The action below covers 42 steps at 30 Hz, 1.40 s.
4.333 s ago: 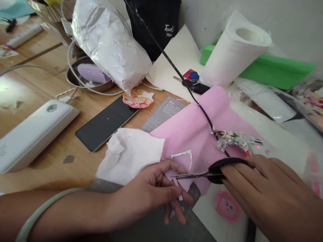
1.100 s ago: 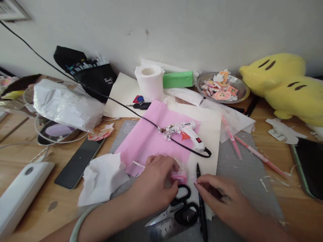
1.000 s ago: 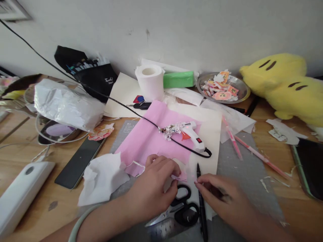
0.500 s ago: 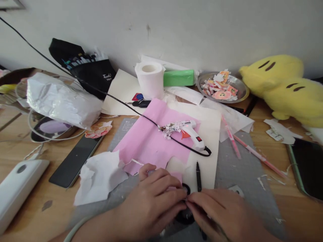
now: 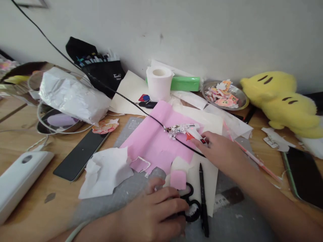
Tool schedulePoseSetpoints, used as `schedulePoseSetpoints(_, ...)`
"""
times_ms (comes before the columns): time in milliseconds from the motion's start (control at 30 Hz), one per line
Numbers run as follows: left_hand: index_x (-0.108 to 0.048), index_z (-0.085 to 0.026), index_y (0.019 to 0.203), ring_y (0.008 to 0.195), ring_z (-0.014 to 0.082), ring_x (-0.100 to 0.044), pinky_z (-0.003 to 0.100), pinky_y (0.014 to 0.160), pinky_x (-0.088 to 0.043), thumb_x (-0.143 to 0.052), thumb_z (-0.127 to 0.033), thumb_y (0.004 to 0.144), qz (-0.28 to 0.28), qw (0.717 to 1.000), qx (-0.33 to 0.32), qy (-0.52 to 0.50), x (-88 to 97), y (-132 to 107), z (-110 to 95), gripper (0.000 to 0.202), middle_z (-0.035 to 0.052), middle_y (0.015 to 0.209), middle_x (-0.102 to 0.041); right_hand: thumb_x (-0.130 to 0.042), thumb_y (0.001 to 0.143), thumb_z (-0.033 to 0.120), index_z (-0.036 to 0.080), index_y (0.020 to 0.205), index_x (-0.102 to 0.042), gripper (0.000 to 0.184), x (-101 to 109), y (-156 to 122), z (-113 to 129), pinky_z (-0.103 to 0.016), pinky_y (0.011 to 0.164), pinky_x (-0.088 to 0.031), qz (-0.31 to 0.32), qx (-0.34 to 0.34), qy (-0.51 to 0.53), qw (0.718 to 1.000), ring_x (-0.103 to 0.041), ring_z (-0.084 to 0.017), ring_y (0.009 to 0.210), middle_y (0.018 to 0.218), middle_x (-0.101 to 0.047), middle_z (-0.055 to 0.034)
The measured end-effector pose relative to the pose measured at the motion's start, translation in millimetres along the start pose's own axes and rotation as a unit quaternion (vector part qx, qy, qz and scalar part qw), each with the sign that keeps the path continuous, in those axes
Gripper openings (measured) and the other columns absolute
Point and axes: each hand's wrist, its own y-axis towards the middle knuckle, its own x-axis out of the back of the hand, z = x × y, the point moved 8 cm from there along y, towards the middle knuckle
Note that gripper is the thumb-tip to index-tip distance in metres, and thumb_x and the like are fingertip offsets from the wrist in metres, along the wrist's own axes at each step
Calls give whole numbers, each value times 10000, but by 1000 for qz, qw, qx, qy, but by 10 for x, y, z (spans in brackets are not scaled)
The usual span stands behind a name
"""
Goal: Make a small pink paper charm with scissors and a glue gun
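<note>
My right hand (image 5: 219,151) reaches over the paper with its fingers around the handle of a white hot glue gun (image 5: 198,132). The gun lies on a pink sheet (image 5: 151,134), its nozzle end covered in paper scraps. My left hand (image 5: 164,210) is curled low in the middle, beside the black-handled scissors (image 5: 194,211); whatever it holds is hidden by the fingers. A small pink square (image 5: 178,180) rests just above the scissors. To their right lies a black pen (image 5: 203,198).
A torn white paper (image 5: 107,174) and a phone (image 5: 80,156) lie left, near a white power bank (image 5: 24,181). Behind stand a paper roll (image 5: 159,84) and a metal dish of cutouts (image 5: 241,97). Yellow plush toys (image 5: 285,101) and another phone (image 5: 306,174) are right. The gun's black cord (image 5: 121,95) crosses leftward.
My right hand has left my left hand and moved up to the glue gun's handle. My left hand stays low, now apart from it. The scissors' handles and pink square show more fully.
</note>
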Motion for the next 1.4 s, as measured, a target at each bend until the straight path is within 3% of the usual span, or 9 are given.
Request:
schedulePoseSetpoints(133,-628,-119,800,892,189,-568,380,845,-338,-444,-135,899,3,1000,-15,4,16,-16,27,209,53,986,-680,-530,735,587,187,846,-625,426,-117,181,-65,-397,705,-405,11,-6,78,997,-600,-354,884,895,-676,-156)
schedulePoseSetpoints(267,-631,-125,774,893,192,-570,377,856,-349,-525,-182,884,-14,1000,18,15,56,-20,102,163,60,1004,-681,-454,794,514,201,686,-571,351,-114,208,-172,-363,687,-419,2,-3,185,983,-587,-265,769,779,-648,-94)
schedulePoseSetpoints(400,-647,-133,821,909,184,-575,372,878,-344,-540,-180,881,-22,998,47,20,55,-28,169,132,43,1027,-682,-356,843,524,204,665,-544,412,-95,141,-163,-320,650,-452,3,24,343,939,-543,-174,623,682,-605,-42)
schedulePoseSetpoints(500,-640,-128,817,907,179,-582,359,874,-350,-531,-177,884,-26,998,60,25,71,-19,208,137,41,995,-687,-421,812,456,210,768,-515,267,-61,116,-184,-337,635,-476,-17,29,442,896,-548,-171,611,716,-594,-37)
schedulePoseSetpoints(700,-616,-124,835,842,163,-604,349,882,-344,-476,-141,902,-7,997,74,29,51,7,247,156,34,865,-700,-534,684,277,248,794,-473,130,96,120,-265,-360,639,-476,-55,55,518,852,-552,-170,617,703,-488,15)
schedulePoseSetpoints(833,-602,-131,854,846,168,-604,347,871,-350,-470,-132,896,8,996,90,23,9,-4,278,139,32,827,-697,-577,650,321,249,699,-445,158,145,118,-260,-380,648,-480,-57,86,492,864,-565,-199,649,681,-517,3)
schedulePoseSetpoints(1033,-589,-143,866,848,167,-595,333,840,-353,-464,-127,883,20,996,82,24,-3,-13,299,127,23,846,-697,-740,522,435,280,881,-428,500,161,105,-340,-376,639,-496,-92,98,402,906,-594,-249,785,863,-596,-32)
schedulePoseSetpoints(1233,-568,-140,789,845,188,-561,322,780,-386,-465,-78,803,42,995,89,-1,-20,-32,325,122,41,945,-687,-677,594,320,258,800,-471,298,25,-2,-299,-312,506,-455,-49,141,316,937,-549,-194,602,738,-567,-7)
schedulePoseSetpoints(1400,-540,-146,745,844,192,-553,314,774,-404,-473,-65,748,63,994,92,-13,-39,-33,327,106,55,999,-682,-591,649,226,257,761,-451,182,-26,-63,-146,-307,493,-416,-39,230,225,946,-509,-180,540,659,-533,14)
